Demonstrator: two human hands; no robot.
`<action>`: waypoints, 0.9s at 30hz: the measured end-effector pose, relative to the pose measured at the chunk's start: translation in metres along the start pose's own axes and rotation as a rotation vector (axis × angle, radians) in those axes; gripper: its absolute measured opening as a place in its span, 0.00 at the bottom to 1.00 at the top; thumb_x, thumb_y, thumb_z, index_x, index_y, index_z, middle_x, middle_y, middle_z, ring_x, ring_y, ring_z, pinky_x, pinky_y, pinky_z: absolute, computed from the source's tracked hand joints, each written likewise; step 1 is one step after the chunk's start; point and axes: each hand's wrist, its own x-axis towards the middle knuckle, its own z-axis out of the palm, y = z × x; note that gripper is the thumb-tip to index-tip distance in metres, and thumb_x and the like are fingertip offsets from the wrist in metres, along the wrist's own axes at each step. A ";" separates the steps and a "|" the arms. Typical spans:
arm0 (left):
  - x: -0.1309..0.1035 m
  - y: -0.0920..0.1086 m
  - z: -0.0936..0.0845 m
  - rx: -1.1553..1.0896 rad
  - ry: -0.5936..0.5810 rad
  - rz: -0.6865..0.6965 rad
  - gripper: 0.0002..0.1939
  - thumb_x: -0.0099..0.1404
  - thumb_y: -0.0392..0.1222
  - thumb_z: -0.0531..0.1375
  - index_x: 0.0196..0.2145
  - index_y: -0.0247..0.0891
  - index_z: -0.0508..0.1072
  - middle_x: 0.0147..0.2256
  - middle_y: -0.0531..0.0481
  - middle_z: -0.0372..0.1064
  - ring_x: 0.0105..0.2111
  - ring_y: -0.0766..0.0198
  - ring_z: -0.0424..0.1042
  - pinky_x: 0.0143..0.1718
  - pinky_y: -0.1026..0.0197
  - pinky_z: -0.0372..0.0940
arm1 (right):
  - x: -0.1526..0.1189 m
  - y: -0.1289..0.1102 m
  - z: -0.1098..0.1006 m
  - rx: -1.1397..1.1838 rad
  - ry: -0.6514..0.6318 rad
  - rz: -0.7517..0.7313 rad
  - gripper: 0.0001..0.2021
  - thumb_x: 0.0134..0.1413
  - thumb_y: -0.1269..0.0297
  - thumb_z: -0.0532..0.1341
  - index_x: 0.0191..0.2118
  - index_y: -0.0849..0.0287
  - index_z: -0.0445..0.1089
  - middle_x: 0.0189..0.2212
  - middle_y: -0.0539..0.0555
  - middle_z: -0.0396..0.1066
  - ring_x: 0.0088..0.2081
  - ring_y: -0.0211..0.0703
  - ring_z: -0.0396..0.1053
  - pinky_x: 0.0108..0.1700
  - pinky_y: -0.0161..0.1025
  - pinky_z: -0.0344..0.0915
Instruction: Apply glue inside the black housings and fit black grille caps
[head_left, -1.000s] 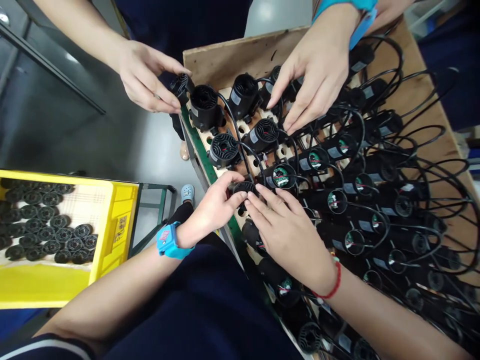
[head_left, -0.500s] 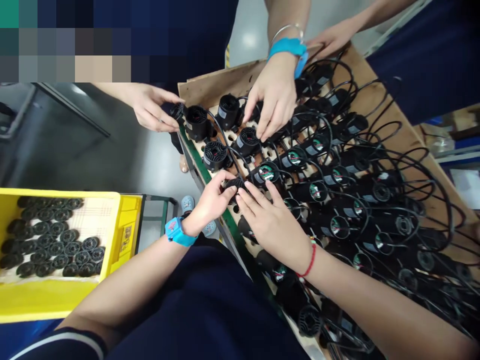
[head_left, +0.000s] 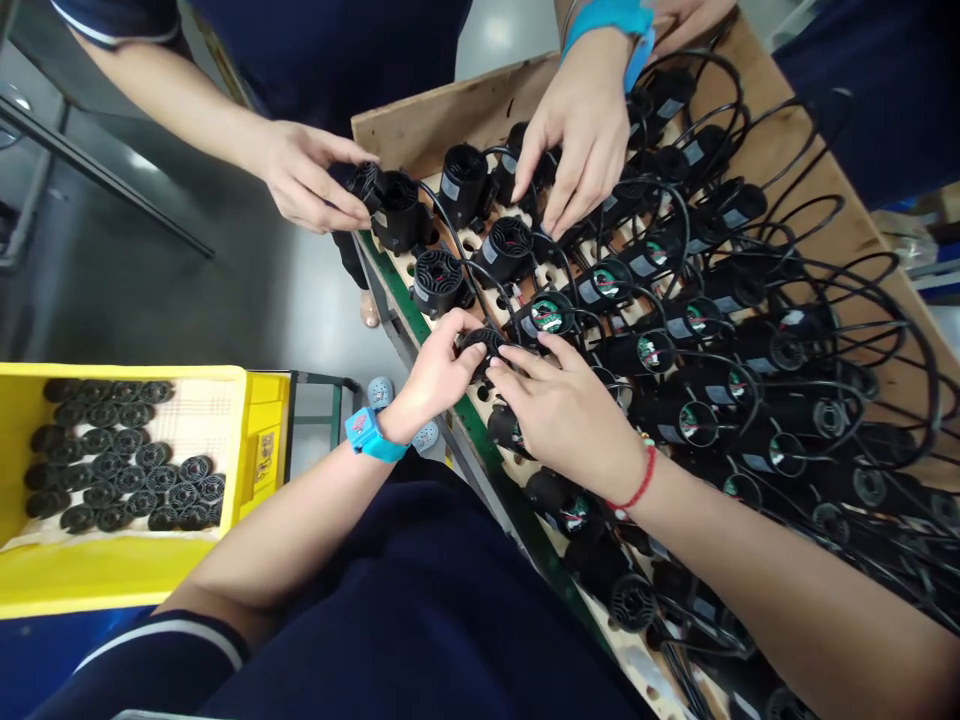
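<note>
My left hand (head_left: 444,368) pinches a black round slotted cap (head_left: 484,343) between thumb and fingers, near the green edge of a wooden rack. My right hand (head_left: 566,415) meets the same cap from the right, with thumb and fingertips closed at its rim. What lies under the cap is hidden by my fingers. Just beyond stands a black cylindrical housing with a slotted top (head_left: 439,280). An open-ended black housing (head_left: 549,315), showing a green circuit board and wires, lies beside my right fingertips.
Rows of black housings with looped cables (head_left: 862,350) fill the wooden rack (head_left: 465,105). Opposite, a co-worker's hand (head_left: 315,180) holds a black cap, and their other hand (head_left: 577,130) reaches among the housings. A yellow crate (head_left: 259,440) of black caps stands at left.
The view has shifted, so the rack sits higher. My hands stay on the cap, whose slotted top shows more now. The co-worker's hands remain around the far housings.
</note>
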 end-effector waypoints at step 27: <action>0.004 0.003 -0.001 -0.035 -0.015 -0.081 0.06 0.59 0.31 0.54 0.35 0.37 0.64 0.35 0.52 0.65 0.34 0.65 0.64 0.40 0.62 0.61 | 0.021 -0.038 -0.021 -0.200 -0.285 0.283 0.22 0.57 0.75 0.48 0.57 0.71 0.61 0.45 0.68 0.75 0.32 0.49 0.76 0.30 0.41 0.61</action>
